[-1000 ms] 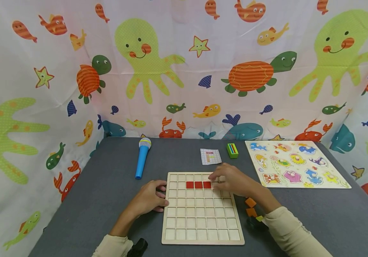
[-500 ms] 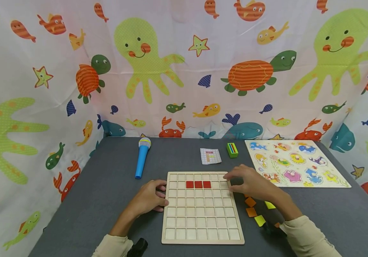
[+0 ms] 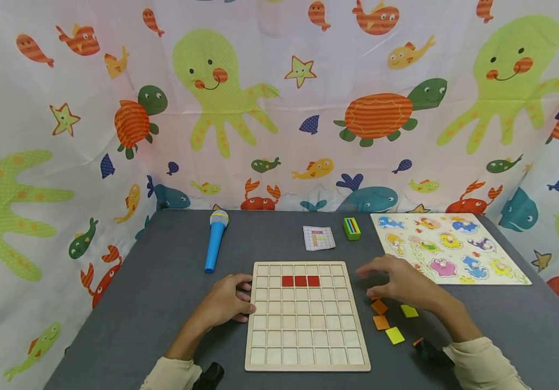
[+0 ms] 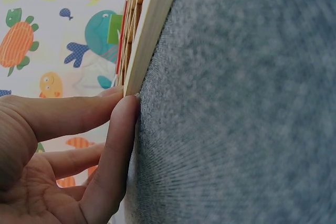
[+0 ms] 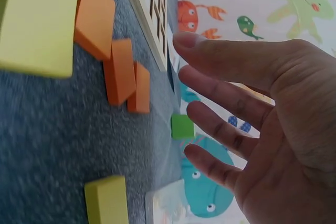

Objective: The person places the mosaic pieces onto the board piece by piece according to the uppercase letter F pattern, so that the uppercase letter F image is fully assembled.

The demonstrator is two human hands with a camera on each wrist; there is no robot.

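A wooden grid board (image 3: 296, 309) lies before me, with three red square tiles (image 3: 300, 281) side by side in its second row from the back. My left hand (image 3: 228, 299) rests at the board's left side, its thumb and fingertips touching the edge. In the left wrist view, thumb and fingertip meet the pale wooden rim (image 4: 149, 30). To the board's right, my right hand (image 3: 401, 279) hovers with fingers loosely spread and nothing between them. Orange tiles (image 3: 381, 323) lie just below it, one partly covered by the hand, beside yellow tiles (image 3: 395, 335).
Behind the board lie a small printed grid card (image 3: 319, 238) and a green box (image 3: 351, 229) with coloured strips. A blue toy microphone (image 3: 216, 241) is at the back left. At the back right, a sea-animal picture board (image 3: 455, 249) is partly behind my right hand.
My right hand has moved rightward from over the board's back rows to beside it, uncovering the cells right of the red tiles and more loose tiles. My left hand has stayed put.
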